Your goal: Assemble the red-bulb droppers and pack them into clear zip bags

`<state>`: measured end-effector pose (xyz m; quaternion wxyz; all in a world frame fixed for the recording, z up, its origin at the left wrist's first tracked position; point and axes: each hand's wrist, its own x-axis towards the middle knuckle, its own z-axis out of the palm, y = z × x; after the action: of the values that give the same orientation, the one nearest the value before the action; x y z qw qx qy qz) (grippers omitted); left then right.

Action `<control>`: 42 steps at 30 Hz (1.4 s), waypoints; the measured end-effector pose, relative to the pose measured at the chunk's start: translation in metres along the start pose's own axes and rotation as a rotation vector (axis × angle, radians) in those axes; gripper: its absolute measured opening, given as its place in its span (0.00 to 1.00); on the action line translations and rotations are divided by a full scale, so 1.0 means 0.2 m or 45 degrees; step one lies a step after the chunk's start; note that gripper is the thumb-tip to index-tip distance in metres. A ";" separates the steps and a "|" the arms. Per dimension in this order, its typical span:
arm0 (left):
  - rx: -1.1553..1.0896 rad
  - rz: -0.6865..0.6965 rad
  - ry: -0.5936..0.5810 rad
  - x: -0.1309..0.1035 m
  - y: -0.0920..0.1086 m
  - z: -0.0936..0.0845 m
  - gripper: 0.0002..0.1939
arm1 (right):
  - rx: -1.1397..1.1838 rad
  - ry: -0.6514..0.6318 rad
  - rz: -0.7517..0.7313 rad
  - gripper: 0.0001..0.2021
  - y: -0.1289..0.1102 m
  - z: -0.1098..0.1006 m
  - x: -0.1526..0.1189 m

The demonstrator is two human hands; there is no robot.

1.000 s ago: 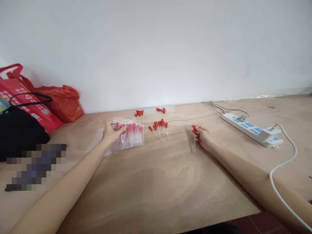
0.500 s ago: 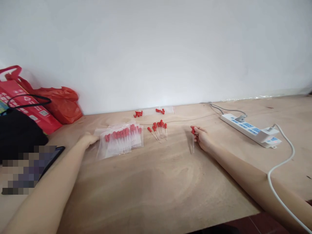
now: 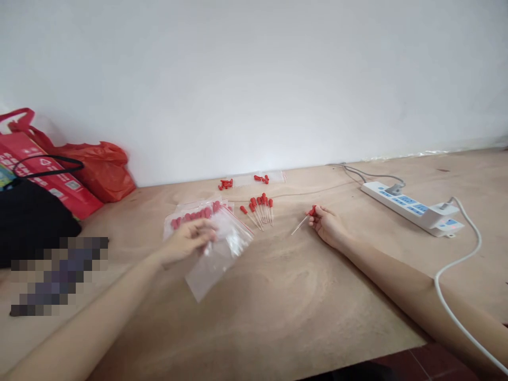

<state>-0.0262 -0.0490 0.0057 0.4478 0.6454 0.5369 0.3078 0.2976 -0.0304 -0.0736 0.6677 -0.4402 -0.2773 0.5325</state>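
Pinched in my left hand (image 3: pixel 190 241) is a clear zip-lock bag (image 3: pixel 220 259) with a red line at its top edge; nothing shows inside it. My right hand (image 3: pixel 325 225) is closed on the red bulb of a dropper (image 3: pixel 304 221), whose clear tube points down and to the left. Between the hands, several red-topped droppers (image 3: pixel 262 209) lie fanned on the wooden table (image 3: pixel 278 317). Behind my left hand lies a pile of bagged droppers (image 3: pixel 194 214), partly hidden by the hand and the held bag.
Loose red bulbs (image 3: pixel 225 184) and a clear bag (image 3: pixel 244 180) lie near the wall. On the right is a white power strip (image 3: pixel 413 207) with a white cable (image 3: pixel 456 259). Red bags (image 3: pixel 105 169), a black cloth item (image 3: pixel 34 222) and a blurred-out object (image 3: pixel 59 278) stand at left.
My left hand has come from the left of the bag pile to in front of it, bringing a clear bag. The dropper in my right hand has tilted from upright to slanting left.
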 end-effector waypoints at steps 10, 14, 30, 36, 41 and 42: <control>0.897 0.699 -0.115 -0.08 -0.04 0.34 0.24 | 0.031 -0.067 0.038 0.06 0.02 0.08 -0.16; 0.968 0.648 -0.323 -0.14 -0.09 0.33 0.23 | 0.007 -0.124 0.027 0.07 0.04 0.09 -0.17; 0.902 0.588 -0.304 -0.14 -0.08 0.35 0.26 | -0.558 -0.766 0.049 0.12 0.04 0.12 -0.32; 0.881 0.605 -0.305 -0.13 -0.09 0.36 0.25 | -0.460 -1.119 0.113 0.14 0.03 0.14 -0.33; 0.864 0.597 -0.335 -0.13 -0.10 0.35 0.25 | -0.348 -1.209 0.100 0.12 0.06 0.17 -0.34; 0.852 0.607 -0.333 -0.13 -0.10 0.35 0.25 | -0.357 -1.181 0.086 0.11 0.07 0.17 -0.33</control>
<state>0.0201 -0.0899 -0.0390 0.1945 0.8946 0.3818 0.1271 0.2452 -0.0829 -0.0636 0.3904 -0.2509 -0.6002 0.6514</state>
